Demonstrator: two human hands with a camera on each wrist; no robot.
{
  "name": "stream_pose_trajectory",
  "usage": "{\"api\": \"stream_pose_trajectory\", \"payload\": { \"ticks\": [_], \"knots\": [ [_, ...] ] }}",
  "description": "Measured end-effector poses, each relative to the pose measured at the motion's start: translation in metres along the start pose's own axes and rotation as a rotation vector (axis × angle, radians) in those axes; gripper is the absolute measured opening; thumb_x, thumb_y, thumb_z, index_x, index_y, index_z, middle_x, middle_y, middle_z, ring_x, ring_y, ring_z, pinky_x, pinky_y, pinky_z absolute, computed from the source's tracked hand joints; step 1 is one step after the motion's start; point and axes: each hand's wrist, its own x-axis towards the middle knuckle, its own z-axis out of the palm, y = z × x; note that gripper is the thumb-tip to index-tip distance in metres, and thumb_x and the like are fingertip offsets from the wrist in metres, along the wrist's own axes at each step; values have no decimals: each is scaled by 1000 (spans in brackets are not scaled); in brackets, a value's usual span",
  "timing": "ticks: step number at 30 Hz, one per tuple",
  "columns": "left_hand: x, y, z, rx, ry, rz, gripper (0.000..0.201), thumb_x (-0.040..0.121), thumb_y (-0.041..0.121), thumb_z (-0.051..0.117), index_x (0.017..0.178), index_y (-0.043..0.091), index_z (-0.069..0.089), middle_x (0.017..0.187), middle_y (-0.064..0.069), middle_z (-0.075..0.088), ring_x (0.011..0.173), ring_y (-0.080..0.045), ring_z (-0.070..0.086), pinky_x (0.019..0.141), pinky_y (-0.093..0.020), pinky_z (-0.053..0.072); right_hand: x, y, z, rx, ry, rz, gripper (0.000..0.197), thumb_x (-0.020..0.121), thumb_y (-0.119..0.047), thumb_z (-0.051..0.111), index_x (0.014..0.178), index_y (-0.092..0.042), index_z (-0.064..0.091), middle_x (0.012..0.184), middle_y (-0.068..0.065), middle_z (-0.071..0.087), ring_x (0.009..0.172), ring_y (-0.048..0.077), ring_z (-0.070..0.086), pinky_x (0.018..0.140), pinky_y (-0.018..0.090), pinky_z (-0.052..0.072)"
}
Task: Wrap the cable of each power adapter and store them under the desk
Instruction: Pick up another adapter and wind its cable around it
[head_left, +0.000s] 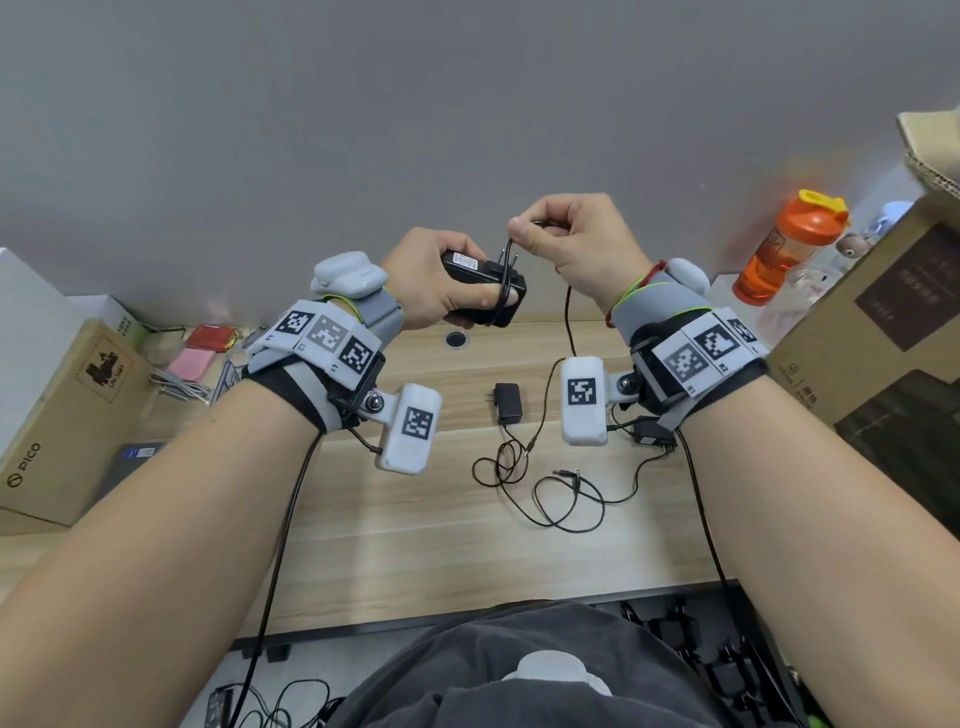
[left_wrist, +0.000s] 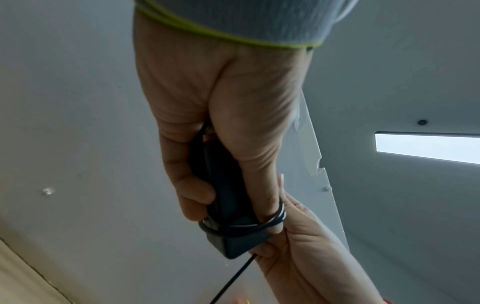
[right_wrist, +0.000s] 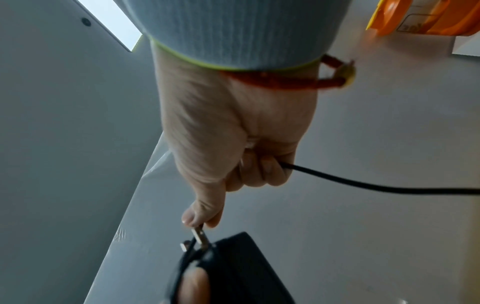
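Note:
My left hand (head_left: 447, 283) grips a black power adapter (head_left: 485, 278) held up above the desk, thumb across its side (left_wrist: 228, 205). Turns of its thin black cable (left_wrist: 241, 225) loop around the adapter body and my thumb. My right hand (head_left: 566, 239) pinches the cable (right_wrist: 363, 183) just above the adapter's prongs (right_wrist: 198, 236), fingers curled round it. The rest of that cable hangs down to the desk (head_left: 569, 317). Two more black adapters lie on the wooden desk (head_left: 363, 519): one in the middle (head_left: 508, 402), one (head_left: 649, 431) partly hidden under my right wrist, both with loose cables (head_left: 561, 499).
A brown cardboard box (head_left: 62, 421) stands at the left, a large dark-printed box (head_left: 883, 332) at the right. An orange bottle (head_left: 789, 244) sits at the back right. Pink and red packets (head_left: 200, 353) lie at the back left. Black items (head_left: 701, 654) lie under the desk edge.

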Motion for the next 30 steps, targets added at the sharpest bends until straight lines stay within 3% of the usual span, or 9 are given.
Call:
{"api": "stream_pose_trajectory", "payload": {
  "ticks": [4,9,12,15,17,21,25,30],
  "knots": [
    [1,7,3,-47,13,54,22,74,9,84,84,12,65,76,-7,65,63,-19,67,56,-30,58,-2,4,3,9,21,51,20,96,-15,62,76,-12,61,43,-20,49,42,-3,42,48,8,34],
    [2,13,5,-117,14,80,20,76,9,82,84,10,64,71,-7,68,58,-19,67,55,-29,57,-8,12,13,31,21,89,26,101,-13,51,77,-9,61,39,-19,44,41,-2,39,48,9,33],
    [4,13,5,-178,39,83,22,78,12,81,86,7,62,68,-8,69,55,-22,65,55,-29,54,-12,17,19,28,7,128,19,100,-10,52,92,0,66,39,-20,46,40,-5,41,46,8,33],
    [8,14,5,-256,96,73,23,78,13,82,85,8,61,72,-16,69,55,-28,64,53,-28,53,-19,18,23,-28,-54,152,25,101,-15,52,97,2,68,37,-21,43,39,-4,41,46,9,31],
    [12,14,6,-256,152,62,23,78,13,82,85,8,61,68,-13,67,48,-22,62,50,-25,51,-23,19,26,-63,-110,148,27,102,-17,50,101,1,70,36,-22,44,40,-6,44,47,9,33],
    [21,9,1,-231,214,28,25,76,15,83,82,10,60,73,-11,64,46,-17,62,50,-25,53,-21,23,28,-136,-131,99,25,99,-26,57,98,-11,77,44,-16,40,46,3,33,50,16,24],
    [27,-1,-4,-160,241,-2,28,74,17,85,80,10,59,79,-14,65,51,-22,65,55,-33,60,-22,13,22,-199,-173,86,24,98,-24,60,97,-6,77,36,-14,34,39,5,31,43,14,22],
    [29,-8,-8,-55,243,-12,32,70,21,89,80,12,61,83,-14,70,58,-26,68,58,-36,60,-20,1,15,-203,-166,67,21,95,-24,64,90,-8,78,37,-12,34,40,6,28,45,14,21]
  ]
}}
